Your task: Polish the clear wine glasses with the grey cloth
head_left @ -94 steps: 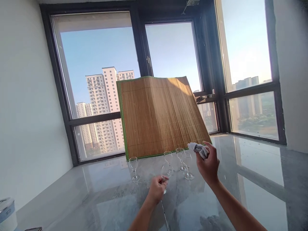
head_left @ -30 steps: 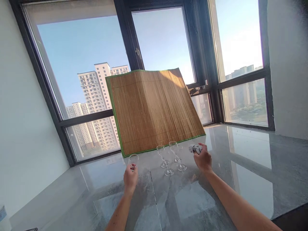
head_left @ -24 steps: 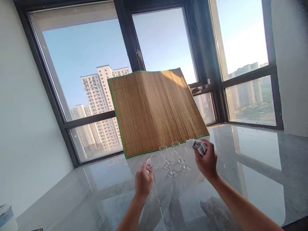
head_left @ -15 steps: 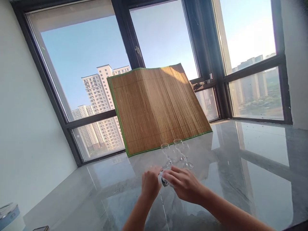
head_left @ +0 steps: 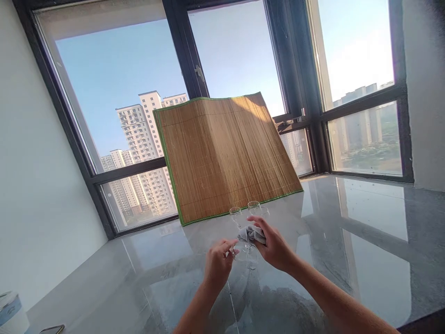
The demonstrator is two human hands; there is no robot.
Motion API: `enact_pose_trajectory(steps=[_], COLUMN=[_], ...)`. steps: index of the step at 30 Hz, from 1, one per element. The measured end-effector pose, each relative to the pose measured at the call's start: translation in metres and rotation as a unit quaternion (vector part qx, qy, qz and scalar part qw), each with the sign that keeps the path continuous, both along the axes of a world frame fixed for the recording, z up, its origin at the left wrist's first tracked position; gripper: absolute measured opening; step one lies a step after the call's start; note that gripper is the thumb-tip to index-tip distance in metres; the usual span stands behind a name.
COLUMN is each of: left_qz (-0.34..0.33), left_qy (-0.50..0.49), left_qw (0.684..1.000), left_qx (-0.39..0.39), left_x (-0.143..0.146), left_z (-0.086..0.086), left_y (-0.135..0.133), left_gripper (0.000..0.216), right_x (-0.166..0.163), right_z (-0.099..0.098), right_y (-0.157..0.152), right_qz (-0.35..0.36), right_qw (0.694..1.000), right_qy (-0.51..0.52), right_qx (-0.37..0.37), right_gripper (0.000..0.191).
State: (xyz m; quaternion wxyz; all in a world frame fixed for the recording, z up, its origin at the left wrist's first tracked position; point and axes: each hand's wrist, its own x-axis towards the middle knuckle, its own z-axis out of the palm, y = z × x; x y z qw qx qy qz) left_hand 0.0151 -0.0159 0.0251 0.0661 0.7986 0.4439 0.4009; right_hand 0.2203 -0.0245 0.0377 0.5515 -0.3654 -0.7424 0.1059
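My left hand (head_left: 218,262) is closed at the fingertips on a small clear stemmed glass (head_left: 247,260), tilted above the glossy grey surface. My right hand (head_left: 276,246) grips a crumpled grey cloth (head_left: 250,234), its index finger stretched out over it. The cloth is against or right beside the held glass; exact contact is hard to see. Just behind my hands stand several more clear stemmed glasses (head_left: 235,211), their lower parts partly hidden by my right hand and the cloth.
A bamboo mat (head_left: 225,157) with green edging leans against the window frame (head_left: 184,51) behind the glasses. At the lower left are a white and blue container (head_left: 13,313) and a phone-like object (head_left: 52,330). The grey surface (head_left: 111,287) is reflective.
My right hand has moved up and away from my left, bringing the grey cloth into clear view. The glass in my left hand now shows more. The view has shifted slightly.
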Motion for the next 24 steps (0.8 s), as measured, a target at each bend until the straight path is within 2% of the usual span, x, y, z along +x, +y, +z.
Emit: enact_pose_trajectory(steps=[7, 11, 14, 16, 18, 21, 24], left_qz=[0.013, 0.057, 0.098, 0.131, 0.151, 0.136, 0.087], left_qy=[-0.098, -0.131, -0.109, -0.058, 0.009, 0.076, 0.078], left_qw=[0.995, 0.989, 0.989, 0.990, 0.989, 0.988, 0.993], left_qx=[-0.012, -0.026, -0.006, 0.005, 0.009, 0.002, -0.011], left_x=[-0.001, -0.005, -0.009, -0.010, -0.010, -0.007, -0.001], left_z=[-0.006, -0.009, -0.007, -0.004, -0.001, 0.002, 0.001], left_y=[0.009, 0.017, 0.018, 0.015, 0.010, 0.003, 0.000], left_gripper=[0.039, 0.041, 0.033, 0.026, 0.021, 0.028, 0.032], right_x=[0.001, -0.002, -0.005, -0.008, -0.010, -0.009, -0.002], right_z=[0.004, 0.003, 0.004, 0.006, 0.008, 0.010, 0.011], right_y=[-0.001, -0.005, -0.011, -0.015, -0.017, -0.015, -0.009], right_qz=[0.006, 0.076, 0.155, 0.204, 0.221, 0.175, 0.092], right_qw=[1.000, 0.995, 0.981, 0.966, 0.959, 0.969, 0.981], right_qy=[0.009, 0.014, 0.054, 0.086, 0.115, 0.149, 0.163], right_qx=[-0.026, -0.064, -0.107, -0.131, -0.134, -0.094, -0.039], right_gripper=[0.052, 0.053, 0.054, 0.053, 0.052, 0.046, 0.041])
